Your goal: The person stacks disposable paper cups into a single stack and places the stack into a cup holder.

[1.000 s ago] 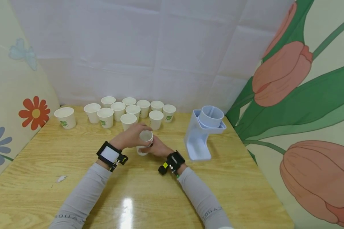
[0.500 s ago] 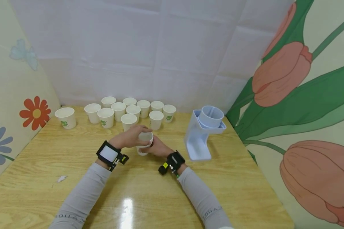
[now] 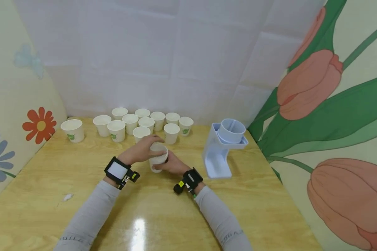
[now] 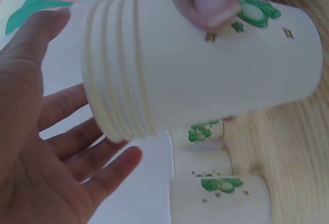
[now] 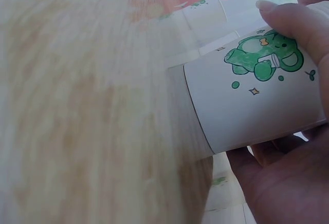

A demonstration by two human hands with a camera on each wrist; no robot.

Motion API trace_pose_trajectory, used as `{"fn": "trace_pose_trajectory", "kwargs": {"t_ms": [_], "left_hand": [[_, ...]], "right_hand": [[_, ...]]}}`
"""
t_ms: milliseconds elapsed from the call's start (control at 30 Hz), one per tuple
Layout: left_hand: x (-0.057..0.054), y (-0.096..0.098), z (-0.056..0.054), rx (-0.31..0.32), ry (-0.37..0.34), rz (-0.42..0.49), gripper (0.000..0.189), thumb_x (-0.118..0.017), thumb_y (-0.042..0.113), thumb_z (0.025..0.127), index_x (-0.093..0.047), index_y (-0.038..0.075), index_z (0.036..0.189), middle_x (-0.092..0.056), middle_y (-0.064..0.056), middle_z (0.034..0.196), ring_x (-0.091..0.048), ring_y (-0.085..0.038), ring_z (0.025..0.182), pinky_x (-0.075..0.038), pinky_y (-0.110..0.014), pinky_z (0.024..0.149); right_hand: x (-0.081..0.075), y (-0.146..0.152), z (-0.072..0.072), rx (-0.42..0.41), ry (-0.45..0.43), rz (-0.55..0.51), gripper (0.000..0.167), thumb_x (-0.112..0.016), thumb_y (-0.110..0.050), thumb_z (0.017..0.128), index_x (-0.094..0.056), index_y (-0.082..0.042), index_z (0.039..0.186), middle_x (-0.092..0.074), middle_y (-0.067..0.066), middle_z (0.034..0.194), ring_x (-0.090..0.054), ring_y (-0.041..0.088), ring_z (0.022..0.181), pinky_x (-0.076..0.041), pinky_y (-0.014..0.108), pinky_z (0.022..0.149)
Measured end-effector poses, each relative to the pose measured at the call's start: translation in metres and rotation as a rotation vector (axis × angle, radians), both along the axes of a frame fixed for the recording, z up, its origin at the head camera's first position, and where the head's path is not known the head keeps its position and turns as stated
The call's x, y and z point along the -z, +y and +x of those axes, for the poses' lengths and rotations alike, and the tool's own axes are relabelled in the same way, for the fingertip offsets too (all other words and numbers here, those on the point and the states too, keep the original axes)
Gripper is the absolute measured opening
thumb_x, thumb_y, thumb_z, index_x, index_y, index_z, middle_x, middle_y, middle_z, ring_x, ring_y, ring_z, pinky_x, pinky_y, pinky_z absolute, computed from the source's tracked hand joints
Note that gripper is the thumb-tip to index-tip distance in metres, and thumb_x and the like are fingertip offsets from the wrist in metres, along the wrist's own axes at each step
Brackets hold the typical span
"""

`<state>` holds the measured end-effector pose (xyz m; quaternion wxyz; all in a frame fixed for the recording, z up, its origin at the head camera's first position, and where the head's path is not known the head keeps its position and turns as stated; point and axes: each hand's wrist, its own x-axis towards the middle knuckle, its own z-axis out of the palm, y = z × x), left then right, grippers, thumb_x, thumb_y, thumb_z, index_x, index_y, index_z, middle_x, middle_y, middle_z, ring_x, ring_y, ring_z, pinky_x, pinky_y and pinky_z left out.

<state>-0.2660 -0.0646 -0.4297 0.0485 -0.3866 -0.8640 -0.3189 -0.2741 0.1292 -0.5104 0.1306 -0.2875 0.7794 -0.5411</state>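
A stack of nested white paper cups (image 3: pixel 156 161) stands near the middle of the table. In the left wrist view, several rims of the stack (image 4: pixel 226 70) lie close together. My right hand (image 3: pixel 176 164) grips its lower body; the right wrist view shows the thumb by a green bear print. My left hand (image 3: pixel 140 150) is about the top rims, its fingers (image 4: pixel 61 106) spread and fairly straight, passing behind them. The thumb tip looks slightly apart from the rim in the left wrist view. The far side of the stack is hidden.
Several single paper cups (image 3: pixel 116 131) stand in loose rows behind my hands. One cup (image 3: pixel 73 131) is apart at the far left. A pale blue plastic stand (image 3: pixel 216 160) holding a round tube (image 3: pixel 231 131) is to the right. White sheeting hangs behind.
The upper cup has sunk down into the stack, and my left hand has come down slightly with it. My right hand keeps its place around the lower part.
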Motion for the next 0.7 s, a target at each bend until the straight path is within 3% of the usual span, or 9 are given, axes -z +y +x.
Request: {"fn": "trace_pose_trajectory", "kwargs": {"t_ms": [200,467,700], "left_hand": [[0.006,-0.022,-0.006,-0.046,0.089,0.138,0.036,-0.077,0.017,0.092,-0.068,-0.002,0.121,-0.066,-0.017,0.121,-0.060,-0.034,0.115,-0.049,-0.053,0.098],[-0.001,-0.071,-0.013,-0.119,0.243,0.169,0.038,-0.080,0.010,0.085,-0.068,-0.003,0.119,-0.056,-0.019,0.124,-0.052,-0.037,0.115,-0.044,-0.056,0.095],[-0.001,-0.115,-0.020,-0.283,0.299,0.164,0.042,-0.077,0.006,0.083,-0.065,-0.004,0.122,-0.049,-0.026,0.126,-0.047,-0.044,0.116,-0.041,-0.060,0.094]], "right_hand": [[0.000,0.002,0.002,-0.010,-0.007,-0.011,0.069,-0.078,-0.007,0.089,-0.044,-0.008,0.148,-0.057,0.012,0.137,-0.057,0.017,0.121,-0.046,0.034,0.104],[0.001,0.003,-0.003,0.066,-0.014,0.023,0.069,-0.082,-0.011,0.085,-0.048,-0.009,0.146,-0.059,0.009,0.138,-0.056,0.020,0.126,-0.042,0.041,0.110],[0.000,0.002,0.003,0.080,-0.045,0.014,0.070,-0.082,-0.009,0.085,-0.047,-0.008,0.146,-0.058,0.009,0.140,-0.054,0.022,0.128,-0.040,0.042,0.112]]}}
